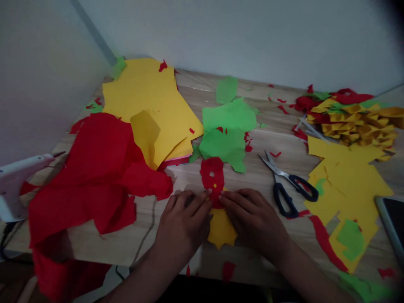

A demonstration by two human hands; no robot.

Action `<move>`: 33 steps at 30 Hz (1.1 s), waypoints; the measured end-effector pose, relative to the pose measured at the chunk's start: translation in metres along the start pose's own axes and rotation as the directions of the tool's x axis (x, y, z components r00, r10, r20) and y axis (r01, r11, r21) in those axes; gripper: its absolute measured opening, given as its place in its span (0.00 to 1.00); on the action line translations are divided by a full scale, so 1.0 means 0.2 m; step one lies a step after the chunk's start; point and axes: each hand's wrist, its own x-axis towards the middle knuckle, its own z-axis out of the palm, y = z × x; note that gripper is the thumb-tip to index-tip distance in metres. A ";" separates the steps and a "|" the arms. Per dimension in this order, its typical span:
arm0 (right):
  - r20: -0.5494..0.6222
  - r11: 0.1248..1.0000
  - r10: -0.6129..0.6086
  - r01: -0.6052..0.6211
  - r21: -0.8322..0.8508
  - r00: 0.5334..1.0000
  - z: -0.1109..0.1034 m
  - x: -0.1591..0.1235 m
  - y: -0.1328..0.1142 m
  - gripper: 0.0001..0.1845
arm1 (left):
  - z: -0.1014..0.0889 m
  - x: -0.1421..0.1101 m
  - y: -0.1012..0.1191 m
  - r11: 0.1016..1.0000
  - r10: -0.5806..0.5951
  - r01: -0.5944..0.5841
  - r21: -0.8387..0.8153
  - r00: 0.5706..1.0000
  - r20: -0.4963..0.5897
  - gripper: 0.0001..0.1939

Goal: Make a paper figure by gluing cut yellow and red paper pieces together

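Observation:
A small red paper piece (212,170) with a pale hole and a yellow speck lies over a yellow paper piece (222,229) with a pointed lower edge. My left hand (186,216) has its fingers bent, and its fingertips press the red piece's left side. From the opposite side, my right hand (252,216) pins the red piece's right edge with fingers together. Both thumbs are mostly hidden. Black-handled scissors (285,187) lie with blades apart, right of my right hand. Just beyond the red piece are torn green paper sheets (227,132).
Crumpled red paper (85,181) hangs over the table's front edge at left, beside a white glue gun (23,181) with a cord. Stacked yellow sheets (142,92) lie behind. At right are folded yellow strips (360,124), yellow cutouts (350,172) and a phone-like device (391,223).

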 end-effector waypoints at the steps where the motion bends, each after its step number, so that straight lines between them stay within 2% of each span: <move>1: -0.005 1.000 -0.012 0.012 -0.007 1.000 0.01 -0.01 0.01 0.21 | 0.00 0.00 0.00 1.000 0.004 -0.004 0.000 1.000 -0.005 0.16; 14: -0.102 0.999 -0.012 0.009 -0.034 0.995 0.05 -0.01 0.00 0.17 | 0.02 -0.03 -0.01 0.999 0.032 -0.031 0.011 0.999 -0.011 0.16; 23: -0.079 0.998 0.016 -0.021 -0.064 0.997 0.06 0.00 -0.01 0.20 | 0.03 -0.01 0.00 0.999 0.002 -0.003 0.050 0.999 0.037 0.22; 28: -0.038 0.994 0.069 -0.072 -0.079 0.997 0.06 0.01 -0.01 0.21 | 0.04 -0.02 0.00 0.999 -0.003 0.001 0.042 0.999 0.037 0.22; 33: -0.065 0.994 0.077 -0.082 -0.078 0.995 0.07 0.01 -0.01 0.20 | 0.04 -0.03 0.00 0.998 0.002 -0.004 0.064 0.999 0.036 0.21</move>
